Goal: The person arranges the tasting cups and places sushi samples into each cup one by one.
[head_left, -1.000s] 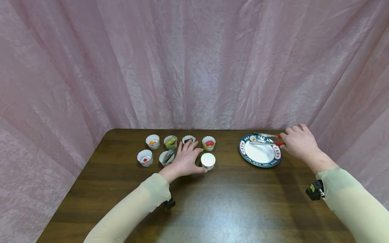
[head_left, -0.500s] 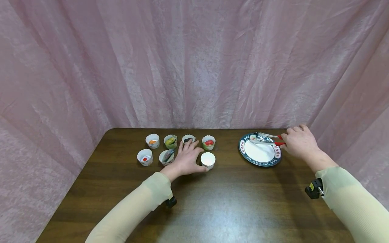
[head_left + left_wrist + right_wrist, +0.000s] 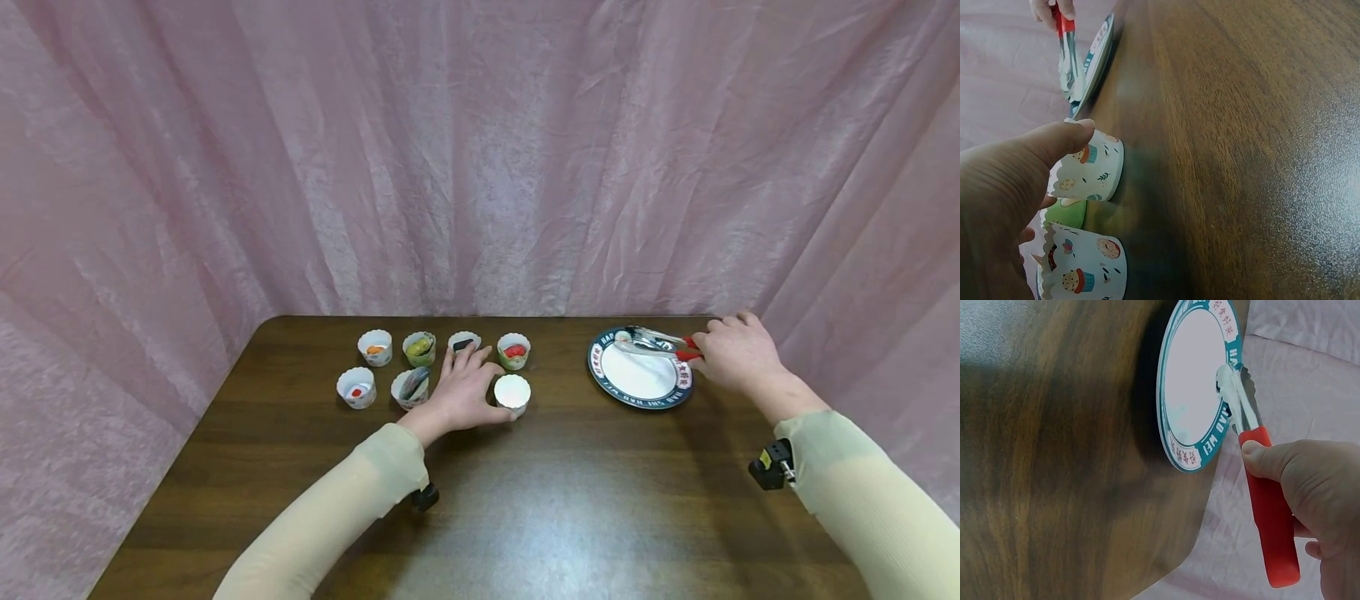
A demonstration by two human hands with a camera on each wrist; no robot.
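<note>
My left hand (image 3: pixel 463 393) is around a white paper baking cup (image 3: pixel 512 390), thumb at its near side and a finger behind it; the left wrist view shows the thumb on the patterned cup (image 3: pixel 1094 172). My right hand (image 3: pixel 738 354) grips metal tongs with red handles (image 3: pixel 1272 519). Over the far-left rim of a white plate with a blue-green lettered border (image 3: pixel 637 375), the tong tips are drawn together around a small whitish round piece (image 3: pixel 622 337), mostly hidden by the tips in the right wrist view.
Several more paper cups stand left of the plate, one with red pieces (image 3: pixel 513 352), one with yellow-green pieces (image 3: pixel 419 346), and one with a dark striped piece (image 3: pixel 411 387). A pink curtain (image 3: pixel 480 167) hangs behind the brown wooden table (image 3: pixel 585 500).
The tong tips have closed together around the piece on the plate. My left hand has shifted slightly right, its thumb now further onto the white cup.
</note>
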